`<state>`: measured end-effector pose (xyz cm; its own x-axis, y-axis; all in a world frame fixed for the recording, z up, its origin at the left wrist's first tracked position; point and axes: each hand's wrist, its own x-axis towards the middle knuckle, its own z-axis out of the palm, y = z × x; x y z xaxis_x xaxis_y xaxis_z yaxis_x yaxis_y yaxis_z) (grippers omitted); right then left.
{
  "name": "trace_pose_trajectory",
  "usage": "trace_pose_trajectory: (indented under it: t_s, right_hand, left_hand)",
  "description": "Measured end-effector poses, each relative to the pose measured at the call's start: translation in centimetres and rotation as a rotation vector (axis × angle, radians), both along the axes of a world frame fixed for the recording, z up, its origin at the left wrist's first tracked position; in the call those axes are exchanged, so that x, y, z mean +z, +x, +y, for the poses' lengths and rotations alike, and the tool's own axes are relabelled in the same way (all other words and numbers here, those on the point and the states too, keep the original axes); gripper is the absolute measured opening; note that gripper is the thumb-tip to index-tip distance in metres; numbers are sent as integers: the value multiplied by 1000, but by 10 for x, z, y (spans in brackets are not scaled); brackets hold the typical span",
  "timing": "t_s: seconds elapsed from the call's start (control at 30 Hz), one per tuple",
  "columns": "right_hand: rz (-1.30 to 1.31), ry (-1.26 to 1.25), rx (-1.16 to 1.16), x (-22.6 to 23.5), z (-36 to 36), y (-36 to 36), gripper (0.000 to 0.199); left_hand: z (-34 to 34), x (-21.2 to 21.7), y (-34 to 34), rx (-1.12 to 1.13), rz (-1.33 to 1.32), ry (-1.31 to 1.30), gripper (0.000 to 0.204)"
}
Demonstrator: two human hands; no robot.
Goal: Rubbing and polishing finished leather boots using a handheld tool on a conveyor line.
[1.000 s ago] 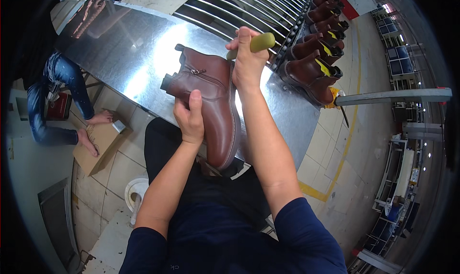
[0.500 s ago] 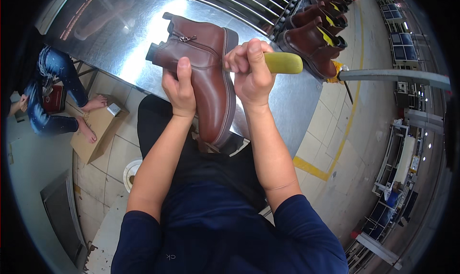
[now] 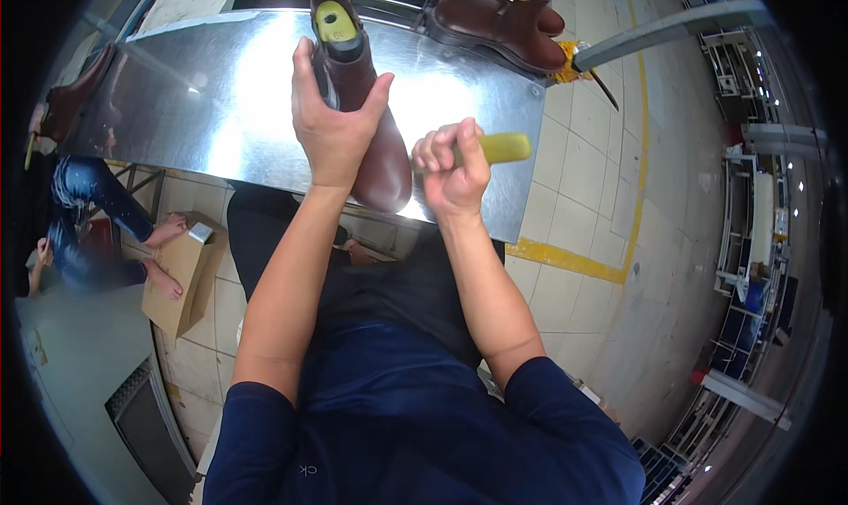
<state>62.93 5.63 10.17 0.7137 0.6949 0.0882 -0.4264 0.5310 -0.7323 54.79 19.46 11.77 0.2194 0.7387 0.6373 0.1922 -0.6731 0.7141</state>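
1. Watching from my distant place, I see the left hand [image 3: 332, 136] wrapped about the ankle of a brown boot [image 3: 385, 171], thumb on its right side.
2. This boot is under the left hand, over the metal desk [image 3: 221, 121], its toe pointing toward the person.
3. The right hand [image 3: 458, 174] is curled around a green handle [image 3: 509, 148], just beside the toe; whether they touch, I cannot tell.
4. Beyond the right hand stand more brown boots [image 3: 486, 23].
5. A yellow-green insole [image 3: 334, 30] already lies inside the held boot. I judge the work on it unfinished: it is not yet released; what remains, I cannot tell exactly.
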Motion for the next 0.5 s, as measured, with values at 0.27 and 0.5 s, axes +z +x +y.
trace_pose_trajectory:
  t_s: [0.27, 0.5]
  right_hand:
    - [135, -35, 164, -7, -63, -17, 41]
    - [125, -225, -90, 14, -52, 12, 29]
  left_hand:
    - [59, 16, 23, -495, -409, -551, 80]
    - [143, -28, -25, -692, 130, -563, 77]
